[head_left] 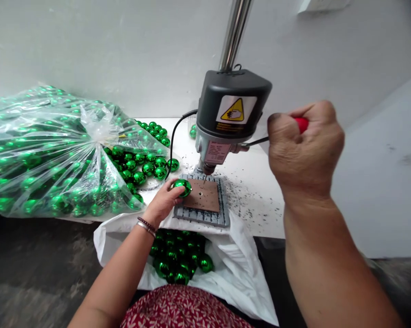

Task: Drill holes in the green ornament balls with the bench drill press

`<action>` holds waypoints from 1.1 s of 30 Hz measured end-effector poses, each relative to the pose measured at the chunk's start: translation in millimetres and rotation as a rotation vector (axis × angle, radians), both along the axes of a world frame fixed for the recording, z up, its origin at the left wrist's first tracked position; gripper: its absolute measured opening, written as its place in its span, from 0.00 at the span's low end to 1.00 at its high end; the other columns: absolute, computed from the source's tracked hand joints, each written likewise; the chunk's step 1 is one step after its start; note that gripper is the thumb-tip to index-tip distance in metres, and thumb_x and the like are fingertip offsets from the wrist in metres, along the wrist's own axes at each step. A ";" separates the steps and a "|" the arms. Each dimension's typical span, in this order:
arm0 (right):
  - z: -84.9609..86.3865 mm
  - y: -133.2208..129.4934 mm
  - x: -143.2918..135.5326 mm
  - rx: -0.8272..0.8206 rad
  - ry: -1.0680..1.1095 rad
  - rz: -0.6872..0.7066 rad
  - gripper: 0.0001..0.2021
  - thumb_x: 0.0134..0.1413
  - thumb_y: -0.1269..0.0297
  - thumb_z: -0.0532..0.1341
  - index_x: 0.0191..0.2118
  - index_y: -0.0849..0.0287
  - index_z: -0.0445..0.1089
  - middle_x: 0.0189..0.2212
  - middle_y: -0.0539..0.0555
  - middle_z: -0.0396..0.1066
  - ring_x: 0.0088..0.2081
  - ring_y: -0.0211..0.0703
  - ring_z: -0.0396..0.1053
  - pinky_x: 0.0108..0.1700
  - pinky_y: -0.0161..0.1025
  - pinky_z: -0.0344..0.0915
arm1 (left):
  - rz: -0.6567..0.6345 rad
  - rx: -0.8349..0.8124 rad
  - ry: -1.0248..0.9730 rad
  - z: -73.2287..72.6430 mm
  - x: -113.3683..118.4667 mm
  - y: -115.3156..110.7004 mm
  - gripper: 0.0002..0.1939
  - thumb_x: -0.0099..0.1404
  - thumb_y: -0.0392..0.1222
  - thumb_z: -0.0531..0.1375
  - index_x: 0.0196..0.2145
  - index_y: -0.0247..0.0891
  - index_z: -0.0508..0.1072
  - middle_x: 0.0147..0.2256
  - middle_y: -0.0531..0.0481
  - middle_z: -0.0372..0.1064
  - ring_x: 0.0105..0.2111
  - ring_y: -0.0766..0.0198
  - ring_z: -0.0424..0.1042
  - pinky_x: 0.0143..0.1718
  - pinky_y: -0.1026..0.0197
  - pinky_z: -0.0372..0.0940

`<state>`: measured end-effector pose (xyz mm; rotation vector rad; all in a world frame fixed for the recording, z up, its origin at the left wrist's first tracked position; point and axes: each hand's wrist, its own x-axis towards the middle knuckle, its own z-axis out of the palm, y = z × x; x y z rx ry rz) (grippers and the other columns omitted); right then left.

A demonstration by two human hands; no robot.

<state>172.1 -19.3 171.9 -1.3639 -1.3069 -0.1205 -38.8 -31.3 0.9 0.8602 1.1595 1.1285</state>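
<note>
My left hand (pixel 165 199) holds a shiny green bauble (pixel 182 187) between thumb and fingers, at the left edge of a brown board (pixel 209 200). That board lies on the grey slotted base (pixel 222 217) of a small drill press (pixel 233 105). A small hole shows in the board, below and slightly left of the thin drill bit (pixel 205 179); the bauble is left of the bit and apart from it. My right hand (pixel 306 148) is closed round the red knob (pixel 301 124) of the press's feed lever (pixel 257 141), at the right of the motor housing.
A big clear plastic bag (pixel 55 155) full of green baubles fills the left, with loose baubles (pixel 148 169) spilling beside it. Dark shavings (pixel 249 200) litter the white table (pixel 267 223). Below its front edge, a white sack (pixel 236 255) holds more baubles. A black cable (pixel 173 141) runs behind.
</note>
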 end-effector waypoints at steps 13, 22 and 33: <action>-2.4 -3.2 2.7 -0.044 -0.008 0.031 0.09 0.56 0.66 0.59 0.30 0.58 0.56 0.21 0.42 0.52 0.24 0.27 0.50 0.34 0.32 0.55 | -0.097 0.352 0.822 -1.8 30.7 12.7 0.27 0.53 0.41 0.67 0.52 0.39 0.71 0.47 0.48 0.75 0.47 0.55 0.72 0.52 0.55 0.65; -5.1 -3.2 5.7 -0.018 -0.011 0.069 0.08 0.56 0.65 0.59 0.30 0.59 0.57 0.22 0.42 0.54 0.25 0.27 0.51 0.35 0.31 0.55 | -0.174 0.492 0.966 -10.7 32.6 23.5 0.33 0.53 0.37 0.66 0.57 0.39 0.68 0.58 0.41 0.67 0.59 0.48 0.64 0.62 0.46 0.56; -5.3 -2.7 5.4 -0.008 -0.027 0.080 0.08 0.56 0.67 0.57 0.30 0.59 0.56 0.22 0.41 0.51 0.24 0.25 0.48 0.35 0.30 0.52 | -0.198 0.359 0.985 -2.3 39.7 19.6 0.30 0.61 0.52 0.62 0.59 0.41 0.69 0.49 0.42 0.74 0.51 0.48 0.69 0.55 0.48 0.62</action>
